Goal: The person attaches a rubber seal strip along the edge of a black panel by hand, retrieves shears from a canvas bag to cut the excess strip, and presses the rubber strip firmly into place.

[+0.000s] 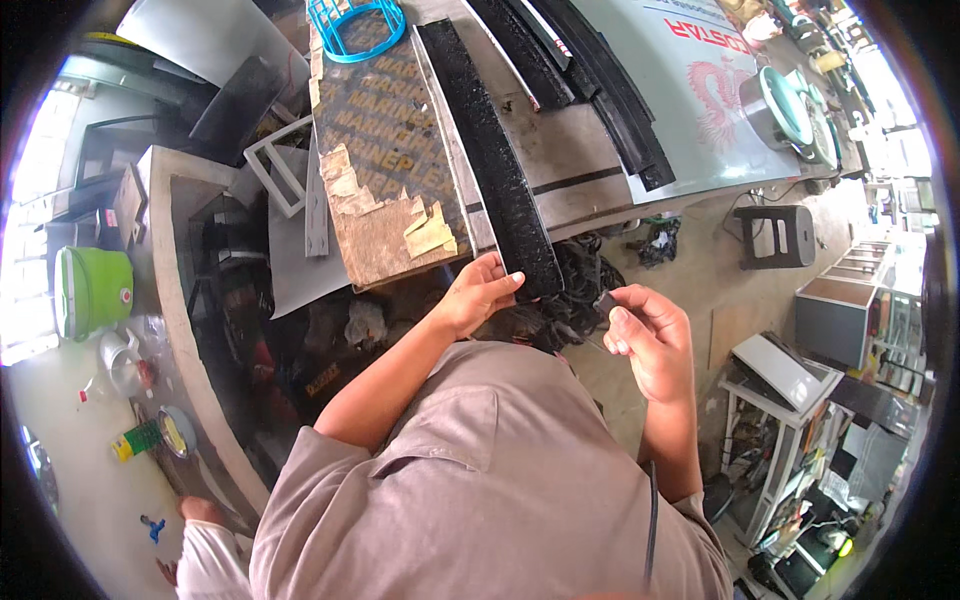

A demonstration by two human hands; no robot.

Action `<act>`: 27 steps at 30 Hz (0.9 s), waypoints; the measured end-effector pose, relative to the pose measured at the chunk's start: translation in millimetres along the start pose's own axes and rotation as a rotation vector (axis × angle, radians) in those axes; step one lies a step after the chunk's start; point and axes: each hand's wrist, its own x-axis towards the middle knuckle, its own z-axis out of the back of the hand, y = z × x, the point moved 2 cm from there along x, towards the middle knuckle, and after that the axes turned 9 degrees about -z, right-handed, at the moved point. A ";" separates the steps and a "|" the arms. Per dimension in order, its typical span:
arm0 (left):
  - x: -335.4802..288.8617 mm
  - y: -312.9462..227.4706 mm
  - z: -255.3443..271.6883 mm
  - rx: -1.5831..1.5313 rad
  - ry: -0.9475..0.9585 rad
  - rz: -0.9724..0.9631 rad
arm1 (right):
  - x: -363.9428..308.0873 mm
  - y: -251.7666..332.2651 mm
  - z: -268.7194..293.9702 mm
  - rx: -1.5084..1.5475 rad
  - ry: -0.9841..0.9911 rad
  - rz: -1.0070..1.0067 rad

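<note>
My left hand (480, 296) grips the near left edge of a long black strip (495, 150), thumb on top and fingers around its side. The strip has a rough, speckled face and a pale left edge. It lies lengthwise over the worktable, with its near end jutting past the table's front edge. Apart from the strip, to its right, my right hand (650, 340) pinches a small dark block (604, 304) between thumb and fingers. What the block is I cannot make out.
More black strips (620, 110) lie at the table's back right. A worn printed board (385, 130) with torn paper and a blue plastic frame (360, 35) are on the left. Pots (775, 108) stand far right; a black stool (780, 237) is on the floor. Another person's arm (200, 512) shows lower left.
</note>
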 end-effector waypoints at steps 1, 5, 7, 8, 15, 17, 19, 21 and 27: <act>1.0 -1.7 -2.8 -0.004 -0.015 -0.008 | -0.2 -1.2 1.1 -0.006 0.002 0.000; -7.1 -26.6 -29.2 -0.040 -0.051 -0.025 | -1.3 1.7 0.6 0.055 0.046 0.072; -12.1 -40.5 -36.1 -0.041 -0.043 -0.053 | -1.3 -2.9 3.6 -0.029 0.068 0.055; -6.1 -36.6 -31.9 -0.082 -0.038 -0.107 | -2.6 -5.3 1.6 -0.078 0.039 0.045; -21.5 -62.2 -83.5 -0.256 0.127 -0.192 | -26.4 -8.4 -16.0 -0.337 -0.105 0.104; -27.1 -63.3 -102.0 -0.262 0.028 -0.178 | -27.8 -8.1 -18.6 -0.227 -0.229 0.055; -27.9 -60.0 -108.9 -0.262 -0.057 -0.167 | -26.8 -12.8 -12.0 -0.169 -0.270 0.056; -24.6 -53.3 -107.8 -0.273 -0.044 -0.179 | -30.8 -13.9 -11.5 -0.203 -0.292 0.041; -19.4 -41.1 -101.9 -0.347 0.058 -0.206 | -34.8 -20.5 -9.4 -0.084 -0.283 0.007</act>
